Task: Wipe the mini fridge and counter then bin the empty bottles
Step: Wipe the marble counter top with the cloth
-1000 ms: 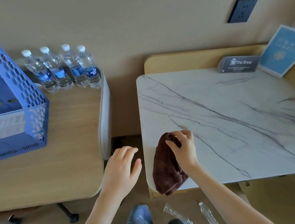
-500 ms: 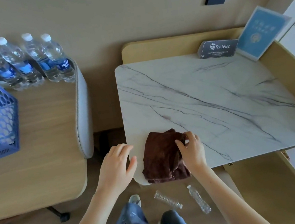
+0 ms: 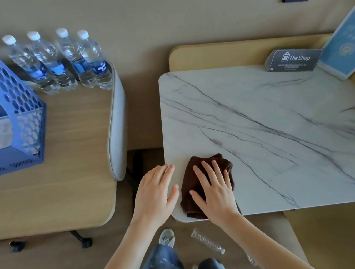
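Observation:
A dark brown cloth (image 3: 208,163) lies crumpled on the near left corner of the white marble counter (image 3: 273,125). My right hand (image 3: 213,188) rests flat on the cloth with its fingers spread. My left hand (image 3: 155,194) hovers flat and empty just left of the cloth, its fingertips at the counter's left edge. A clear empty bottle (image 3: 207,241) lies on the floor below the counter, and part of a second one (image 3: 252,259) shows behind my right forearm.
Several full water bottles (image 3: 59,62) stand at the back of the wooden desk (image 3: 43,194) on the left, next to a blue perforated file tray (image 3: 2,108). A dark "The Shop" card (image 3: 291,61) and a blue sign (image 3: 348,42) stand at the counter's far right.
My right hand went from pinching the cloth's edge to lying flat on top of it. The cloth now lies on the counter instead of hanging over the edge. My left hand moved closer.

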{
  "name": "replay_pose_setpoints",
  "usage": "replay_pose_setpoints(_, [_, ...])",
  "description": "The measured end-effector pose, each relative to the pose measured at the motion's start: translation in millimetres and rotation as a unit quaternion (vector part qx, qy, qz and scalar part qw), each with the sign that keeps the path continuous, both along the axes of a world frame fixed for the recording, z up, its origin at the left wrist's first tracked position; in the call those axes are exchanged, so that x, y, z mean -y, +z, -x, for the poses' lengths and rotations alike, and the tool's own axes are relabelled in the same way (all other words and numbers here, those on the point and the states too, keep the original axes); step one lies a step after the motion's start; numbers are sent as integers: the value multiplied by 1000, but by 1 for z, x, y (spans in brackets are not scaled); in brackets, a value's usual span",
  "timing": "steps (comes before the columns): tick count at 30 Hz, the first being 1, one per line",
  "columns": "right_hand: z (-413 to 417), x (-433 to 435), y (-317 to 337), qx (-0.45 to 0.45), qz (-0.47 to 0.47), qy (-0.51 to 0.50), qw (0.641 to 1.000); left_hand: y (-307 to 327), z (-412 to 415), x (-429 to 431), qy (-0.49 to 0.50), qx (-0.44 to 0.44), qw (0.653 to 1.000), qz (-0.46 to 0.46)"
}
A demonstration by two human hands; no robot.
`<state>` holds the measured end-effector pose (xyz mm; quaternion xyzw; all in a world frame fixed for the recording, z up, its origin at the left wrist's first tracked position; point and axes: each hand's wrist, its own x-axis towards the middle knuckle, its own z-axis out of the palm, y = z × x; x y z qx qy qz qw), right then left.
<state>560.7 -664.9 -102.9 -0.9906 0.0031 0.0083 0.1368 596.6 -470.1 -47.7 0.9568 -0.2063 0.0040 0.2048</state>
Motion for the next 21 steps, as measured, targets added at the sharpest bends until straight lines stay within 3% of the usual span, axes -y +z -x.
replay_pose_setpoints(10, [-85,6,-5,15,-22,34,999,-13,-48,-15,4,5,1000,-12])
replay_pose_setpoints(21, [-274,8,-6,36,-14,12,999,-22,-140,-19,9,19,1000,2])
